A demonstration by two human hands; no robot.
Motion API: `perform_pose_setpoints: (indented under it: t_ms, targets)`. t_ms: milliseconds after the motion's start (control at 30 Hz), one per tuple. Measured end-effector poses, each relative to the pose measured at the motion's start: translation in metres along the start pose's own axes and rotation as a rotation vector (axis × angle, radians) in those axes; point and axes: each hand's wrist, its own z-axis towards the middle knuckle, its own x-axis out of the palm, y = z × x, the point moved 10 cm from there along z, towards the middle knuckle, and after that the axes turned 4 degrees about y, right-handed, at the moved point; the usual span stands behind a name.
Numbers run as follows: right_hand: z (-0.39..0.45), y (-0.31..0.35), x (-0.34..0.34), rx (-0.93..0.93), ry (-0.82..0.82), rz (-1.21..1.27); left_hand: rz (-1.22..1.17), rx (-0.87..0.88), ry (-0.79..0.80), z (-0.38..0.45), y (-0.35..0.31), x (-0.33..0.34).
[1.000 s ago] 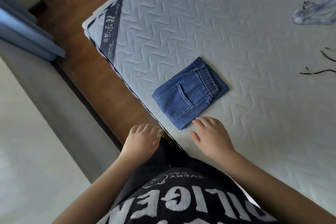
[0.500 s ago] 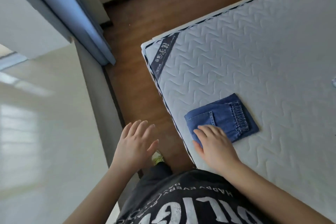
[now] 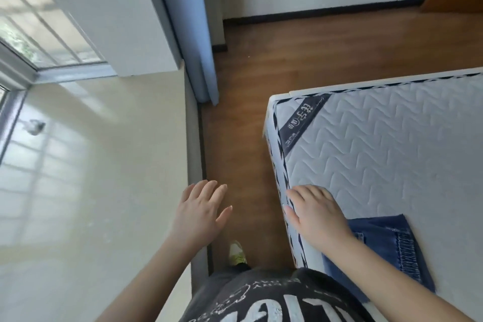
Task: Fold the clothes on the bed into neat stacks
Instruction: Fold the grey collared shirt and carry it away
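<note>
The folded denim shorts [image 3: 386, 246] lie by the mattress [image 3: 392, 154] near edge, short of its labelled corner. The right hand [image 3: 317, 215] hovers flat above that edge, the left hand [image 3: 202, 213] spread over the floor [image 3: 287, 60]; neither holds anything. The person should likely fetch the next garment and leave the shorts undisturbed.

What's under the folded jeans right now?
The folded jeans lie directly on the quilted mattress. The right hand and forearm cover their near corner; anything beneath the denim is hidden.

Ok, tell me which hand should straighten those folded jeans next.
Right hand: it is open over the mattress edge, right beside the folded jeans. The left hand hangs open over the floor.
</note>
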Motion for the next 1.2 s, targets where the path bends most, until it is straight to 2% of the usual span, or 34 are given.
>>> perform_pose_setpoints:
  t_ms: [300, 467, 700, 900, 1200]
  targets:
    - [0.102, 0.015, -0.047, -0.01, -0.191, 0.037, 0.025, 0.026, -0.127, 0.082, 0.042, -0.038]
    - [0.172, 0.004, -0.065, -0.036, -0.238, 0.03, 0.009, 0.067, -0.293, 0.149, 0.046, -0.067]
    - [0.278, -0.041, -0.093, -0.037, -0.248, 0.088, 0.028, 0.064, -0.212, 0.272, 0.057, -0.099]
    - [0.352, -0.086, -0.111, -0.011, -0.198, 0.1, 0.119, 0.052, -0.26, 0.354, 0.082, -0.125]
    - [0.496, -0.106, -0.136, 0.029, -0.194, 0.091, 0.134, 0.105, -0.314, 0.483, 0.143, -0.14]
